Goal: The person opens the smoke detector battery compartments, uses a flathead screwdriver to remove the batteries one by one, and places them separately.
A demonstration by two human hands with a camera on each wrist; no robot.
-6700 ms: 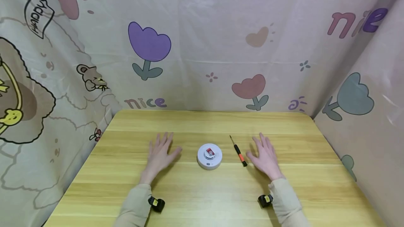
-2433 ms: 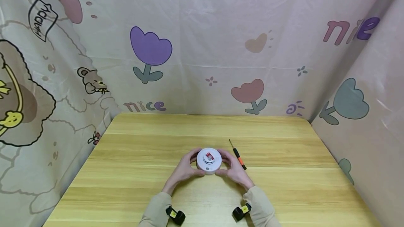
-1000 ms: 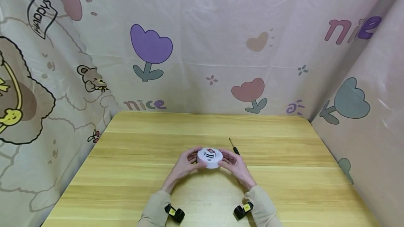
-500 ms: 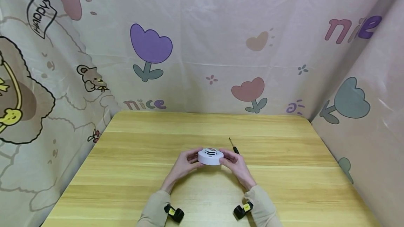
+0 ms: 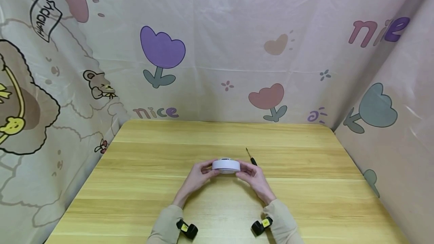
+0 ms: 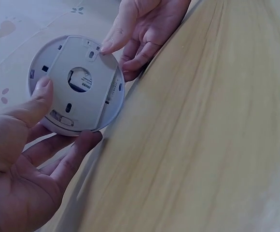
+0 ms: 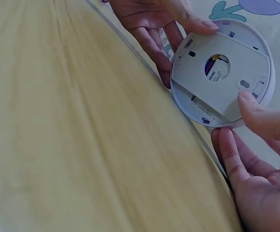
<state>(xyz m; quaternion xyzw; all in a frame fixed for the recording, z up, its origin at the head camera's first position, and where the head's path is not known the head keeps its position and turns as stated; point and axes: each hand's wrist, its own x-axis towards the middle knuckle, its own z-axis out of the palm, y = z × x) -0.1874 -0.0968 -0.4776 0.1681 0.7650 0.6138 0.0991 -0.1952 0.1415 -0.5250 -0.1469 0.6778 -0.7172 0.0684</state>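
Observation:
Between my two hands is a round white smoke detector (image 5: 226, 166), tipped so its side faces the head camera. My left hand (image 5: 197, 177) grips its left edge, and my right hand (image 5: 255, 179) grips the right edge. In the left wrist view the underside of the smoke detector (image 6: 79, 104) shows a flat mounting plate with slots and a round centre hole. A label and something dark show through that hole. The right wrist view has the same back of the smoke detector (image 7: 193, 72), with both thumbs pressing on it and fingers curled behind.
A small screwdriver (image 5: 251, 157) lies on the wooden table (image 5: 162, 153) behind my right hand, its handle partly hidden. Black wrist cameras are strapped at both sleeves. A patterned curtain (image 5: 210, 48) stands behind the table and along both sides.
Earlier my hands lay flat on the table apart from the smoke detector. They took hold of both its sides and tilted it back, turning its top face away from the head camera.

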